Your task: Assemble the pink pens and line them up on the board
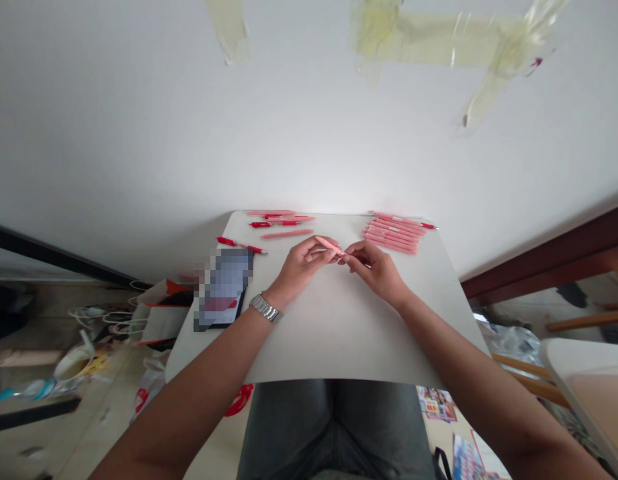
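Above the middle of the white table (339,333), a pink pen (329,245) slants between my two hands. My left hand (301,260), with a metal watch on the wrist, is closed around the pen's body. The fingers of my right hand (373,267) pinch its lower right end, where the fingertips hide the detail. Beyond my right hand lies a row of several pink pens (393,235) side by side. Past my left hand are a lone pink pen (287,233), a red pen (273,225) and more pens behind them.
A phone (221,293), blurred out, lies at the table's left side, with a red pen (241,245) just above it. The wall (309,133) meets the table's back edge. A chair (589,373) stands at the right; cables and a cup (73,363) are on the left floor.
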A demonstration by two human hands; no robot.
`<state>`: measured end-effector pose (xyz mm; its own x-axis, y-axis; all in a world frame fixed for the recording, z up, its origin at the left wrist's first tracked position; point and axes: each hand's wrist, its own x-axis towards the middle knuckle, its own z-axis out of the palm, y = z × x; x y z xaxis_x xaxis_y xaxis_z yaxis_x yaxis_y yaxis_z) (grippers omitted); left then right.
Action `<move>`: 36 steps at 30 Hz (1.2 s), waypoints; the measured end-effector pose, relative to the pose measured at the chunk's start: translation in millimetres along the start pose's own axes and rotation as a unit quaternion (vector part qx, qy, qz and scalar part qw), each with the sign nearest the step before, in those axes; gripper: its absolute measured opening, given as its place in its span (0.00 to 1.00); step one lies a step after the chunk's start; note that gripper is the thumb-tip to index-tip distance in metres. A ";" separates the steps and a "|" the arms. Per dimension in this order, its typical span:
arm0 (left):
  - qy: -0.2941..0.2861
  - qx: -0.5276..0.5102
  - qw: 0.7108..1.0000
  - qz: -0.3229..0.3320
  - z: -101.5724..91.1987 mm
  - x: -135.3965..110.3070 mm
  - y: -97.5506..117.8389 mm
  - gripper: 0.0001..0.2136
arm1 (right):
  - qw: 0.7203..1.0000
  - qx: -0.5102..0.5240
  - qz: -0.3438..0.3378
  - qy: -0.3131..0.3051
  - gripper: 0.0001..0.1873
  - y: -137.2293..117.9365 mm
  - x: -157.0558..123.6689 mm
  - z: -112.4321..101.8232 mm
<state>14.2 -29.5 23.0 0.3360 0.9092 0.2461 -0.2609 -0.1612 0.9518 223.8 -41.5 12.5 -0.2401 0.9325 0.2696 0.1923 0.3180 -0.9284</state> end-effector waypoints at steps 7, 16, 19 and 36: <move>0.022 0.007 1.000 -0.002 -2.3 1.7 -5.7 0.13 | 0.998 -0.063 -0.008 0.018 0.16 1.0 0.8 -3.2; 0.028 0.000 1.000 -0.005 -2.2 1.7 -5.6 0.13 | 0.994 -0.100 -0.009 0.043 0.13 1.6 0.3 -3.4; 0.024 -0.004 1.000 -0.002 -2.7 1.9 -5.0 0.13 | 0.993 -0.113 -0.013 0.041 0.14 3.0 0.0 -3.8; 0.022 -0.009 1.000 -0.017 -2.1 0.4 -3.8 0.14 | 0.994 -0.110 -0.012 -0.008 0.21 -9.9 -1.0 -5.6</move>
<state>13.5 -27.7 19.0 0.3046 0.9303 0.2044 -0.2670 -0.1226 0.9559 227.5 -44.6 22.8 -0.2626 0.9216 0.2859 0.3883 0.3722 -0.8431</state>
